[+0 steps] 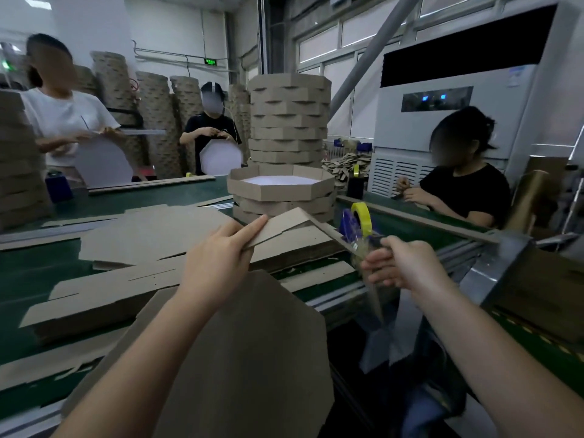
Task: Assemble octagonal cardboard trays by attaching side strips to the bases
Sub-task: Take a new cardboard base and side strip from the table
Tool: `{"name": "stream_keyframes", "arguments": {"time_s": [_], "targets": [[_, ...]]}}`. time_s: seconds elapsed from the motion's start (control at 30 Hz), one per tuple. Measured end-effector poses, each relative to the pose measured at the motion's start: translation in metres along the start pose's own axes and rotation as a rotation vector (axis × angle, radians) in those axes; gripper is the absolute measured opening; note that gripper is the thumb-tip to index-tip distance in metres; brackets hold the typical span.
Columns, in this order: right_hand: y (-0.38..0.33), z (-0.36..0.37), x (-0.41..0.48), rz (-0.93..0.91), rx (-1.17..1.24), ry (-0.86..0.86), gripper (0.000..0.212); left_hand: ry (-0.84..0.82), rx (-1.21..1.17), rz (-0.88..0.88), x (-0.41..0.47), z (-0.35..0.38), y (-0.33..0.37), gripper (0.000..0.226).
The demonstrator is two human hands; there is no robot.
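I look down on a long green table (28, 276) in a workshop with white walls, tall windows in the upper right of the frame and a large grey air-conditioning unit (442, 128) beneath them. Three other people work round the table: one standing at the upper left, one at upper centre, and one seated at the right. Flat piles of cardboard strips (151, 229) cover the left half of the table. At centre sits a low stack of finished trays (281, 197), the top one showing a white floor, and a taller stack (289, 121) rises behind it. The left hand (215, 263) grips the side strip (278, 226) at mid-frame, index finger stretched along its upper edge. The strip is plain brown board, folded so it peaks like a shallow roof, and it is held above the table. The right hand (401, 263), right of centre, has its fingers curled onto a length of clear tape (374, 295), which hangs down, blurred, below the hand. Just above it stands a blue tape dispenser (347, 222) with a yellow roll (365, 216). The octagonal base (246, 358) fills the lower centre, brown face toward me, partly covered by the left forearm.
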State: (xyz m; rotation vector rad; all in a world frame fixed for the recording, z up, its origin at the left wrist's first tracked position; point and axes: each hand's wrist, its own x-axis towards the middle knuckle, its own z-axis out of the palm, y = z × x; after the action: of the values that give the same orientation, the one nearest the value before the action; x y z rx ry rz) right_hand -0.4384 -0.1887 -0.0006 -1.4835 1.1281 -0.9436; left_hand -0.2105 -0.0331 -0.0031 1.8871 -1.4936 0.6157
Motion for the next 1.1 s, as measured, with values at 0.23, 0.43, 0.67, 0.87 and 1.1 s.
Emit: {"name": "stream_keyframes", "arguments": {"time_s": [0.23, 0.43, 0.67, 0.87, 1.1], "targets": [[-0.026, 0.042, -0.024, -0.865, -0.315, -0.122, 0.027, -0.026, 0.092, 0.053, -0.006, 0.0, 0.007, 0.05], [-0.034, 0.082, -0.017, -0.885, -0.493, -0.554, 0.043, 0.023, 0.166, 0.161, -0.02, -0.015, 0.001, 0.048], [-0.02, 0.108, -0.002, -0.879, -0.375, -0.476, 0.059, -0.285, -0.003, -0.437, -0.043, -0.041, -0.062, 0.071], [-0.016, 0.11, 0.0, -0.854, -0.399, -0.577, 0.047, -0.216, -0.635, -0.632, -0.075, -0.049, -0.062, 0.067], [-0.009, 0.107, -0.016, -0.908, -0.377, -0.713, 0.05, 0.007, -0.517, -0.505, -0.087, -0.044, -0.044, 0.095]]}}
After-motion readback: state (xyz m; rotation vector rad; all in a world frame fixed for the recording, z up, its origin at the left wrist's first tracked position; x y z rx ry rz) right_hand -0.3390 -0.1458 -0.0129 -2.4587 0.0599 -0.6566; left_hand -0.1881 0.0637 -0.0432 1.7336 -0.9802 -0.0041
